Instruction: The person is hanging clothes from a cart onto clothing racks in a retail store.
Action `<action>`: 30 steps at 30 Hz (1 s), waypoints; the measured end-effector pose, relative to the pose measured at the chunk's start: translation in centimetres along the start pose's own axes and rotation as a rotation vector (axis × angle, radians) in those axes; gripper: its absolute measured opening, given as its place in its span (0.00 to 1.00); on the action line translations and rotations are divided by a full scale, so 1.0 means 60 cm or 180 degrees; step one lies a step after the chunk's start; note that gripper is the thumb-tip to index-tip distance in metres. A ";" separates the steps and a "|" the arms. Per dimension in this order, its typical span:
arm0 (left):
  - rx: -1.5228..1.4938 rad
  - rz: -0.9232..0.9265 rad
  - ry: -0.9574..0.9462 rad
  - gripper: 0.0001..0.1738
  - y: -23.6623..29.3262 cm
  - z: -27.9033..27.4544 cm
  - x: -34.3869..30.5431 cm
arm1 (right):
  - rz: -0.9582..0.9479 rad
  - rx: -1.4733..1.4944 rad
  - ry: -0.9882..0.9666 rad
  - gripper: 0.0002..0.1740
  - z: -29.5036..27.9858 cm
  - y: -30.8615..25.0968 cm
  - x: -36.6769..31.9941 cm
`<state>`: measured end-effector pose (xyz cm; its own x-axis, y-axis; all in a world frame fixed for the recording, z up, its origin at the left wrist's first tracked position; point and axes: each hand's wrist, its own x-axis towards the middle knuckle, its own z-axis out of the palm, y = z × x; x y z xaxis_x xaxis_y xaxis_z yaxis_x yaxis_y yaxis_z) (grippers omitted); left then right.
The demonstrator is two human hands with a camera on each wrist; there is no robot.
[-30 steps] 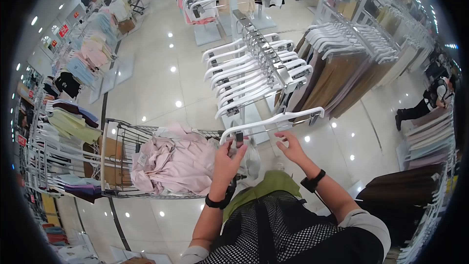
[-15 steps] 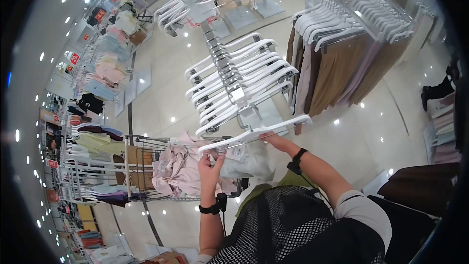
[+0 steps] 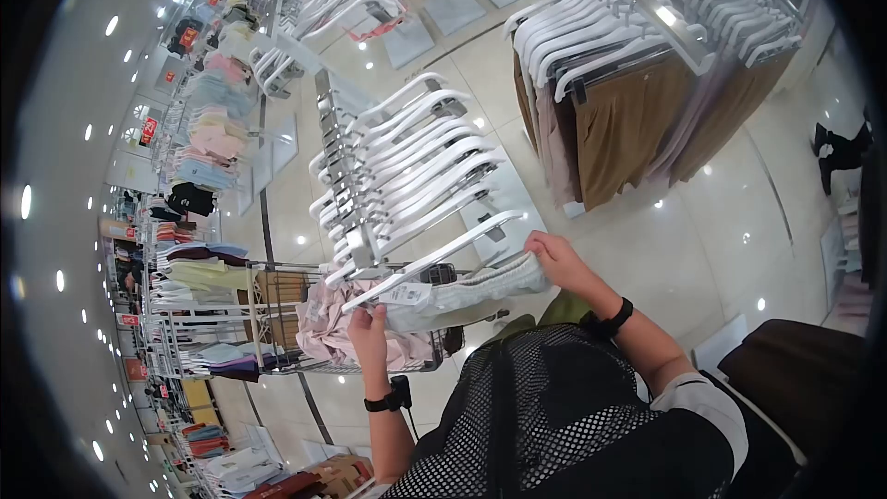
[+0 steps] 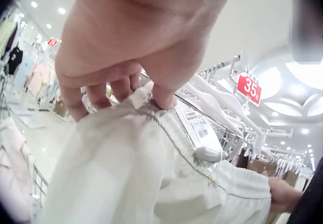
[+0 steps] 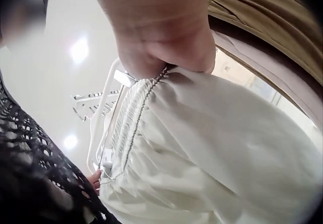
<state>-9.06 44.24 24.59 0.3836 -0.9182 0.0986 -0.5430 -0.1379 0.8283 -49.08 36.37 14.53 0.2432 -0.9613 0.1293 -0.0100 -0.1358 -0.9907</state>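
A white garment with a gathered elastic waistband (image 3: pixel 485 288) stretches between my two hands in the head view. My left hand (image 3: pixel 370 340) pinches one end of the waistband. The right hand (image 3: pixel 561 264) grips the other end, its fingers folded over the fabric in the right wrist view. Just behind the waistband is the front white clip hanger (image 3: pixel 443 257) of the rack. A paper label (image 4: pixel 198 124) and a grey security tag (image 4: pixel 209 154) hang at the waistband in the left wrist view. Below, the garment's cloth (image 5: pixel 227 138) drapes loosely.
A chrome rail (image 3: pixel 344 189) full of white hangers runs away from me. Under my left hand stands a wire cart (image 3: pixel 277 314) with pink clothing (image 3: pixel 323 325). Brown trousers (image 3: pixel 637 129) hang on a rack at the right, and a person's dark-clad leg (image 3: pixel 836 150) shows beyond.
My right hand has moved from open beside the hanger to a grip on the waistband's right end. The white garment has come up along the front hanger, and the view has turned rightward.
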 end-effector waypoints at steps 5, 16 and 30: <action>0.1198 -0.0543 -0.0375 0.28 0.024 -0.009 -0.024 | 0.0271 0.0023 -0.0805 0.08 -0.056 -0.095 0.002; 0.0952 0.1962 -0.1035 0.29 0.402 0.167 -0.070 | -0.0696 -0.0617 -0.0293 0.17 -0.155 -0.103 0.024; 0.0923 0.1943 -0.0514 0.34 0.428 0.282 0.008 | -0.0652 -0.0580 -0.0166 0.15 -0.222 -0.111 -0.034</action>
<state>-35.46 33.96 36.59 -0.1576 -0.9037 0.3980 -0.8126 0.3477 0.4678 -62.44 36.02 21.43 0.3076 -0.8964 0.3192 -0.1286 -0.3716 -0.9195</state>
